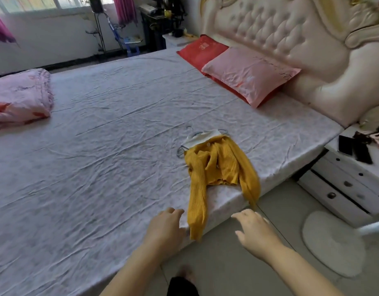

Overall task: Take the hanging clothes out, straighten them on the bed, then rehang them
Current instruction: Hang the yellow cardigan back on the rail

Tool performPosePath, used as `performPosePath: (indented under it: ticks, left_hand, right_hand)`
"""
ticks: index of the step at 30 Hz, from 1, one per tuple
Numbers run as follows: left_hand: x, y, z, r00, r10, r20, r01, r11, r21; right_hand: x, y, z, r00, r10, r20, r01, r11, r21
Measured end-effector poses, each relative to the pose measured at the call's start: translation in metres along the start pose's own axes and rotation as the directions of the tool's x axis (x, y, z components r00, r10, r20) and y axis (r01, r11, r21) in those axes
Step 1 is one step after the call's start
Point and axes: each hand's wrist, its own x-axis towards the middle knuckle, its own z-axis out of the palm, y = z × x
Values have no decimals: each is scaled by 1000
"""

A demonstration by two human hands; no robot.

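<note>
A yellow cardigan was laid flat on the bed, close to the bed's near edge, with a white garment showing at its collar and a thin hanger seen at its shoulders; both sleeves were draped over that edge; the left hand was held at the bed's edge, just beside one sleeve, fingers loosely bent, nothing gripped; the right hand was held just off the bed, fingers spread, empty; a pink pillow was propped at the bed's head; a folded quilt was left toward the bed's foot

Yellow cardigan lies on bed; both hands near.
</note>
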Motion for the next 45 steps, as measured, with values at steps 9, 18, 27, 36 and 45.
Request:
performPosePath:
  ticks: [9,18,27,36,45]
  left_hand:
    - [153,5,-48,1000,-29,9,29,999,-43]
    - [252,-8,-81,990,-142,12,142,985,-95]
    - [347,4,-71,893,-450,-9,429,857,-286]
    - [441,7,-38,843,-532,84,528,786,-322]
    - [481,-17,7,821,-555,136,566,756,-330]
  right_hand:
    - [161,33,-55,998,-9,64,12,999,-44]
    - [308,51,-95,982,-105,156,121,988,-98]
    - [524,83,-106,891,-227,392,317,931,-181]
    - [715,98,-57,835,-217,506,407,863,-301]
    - [819,81,16,875,-172,452,320,906,-275]
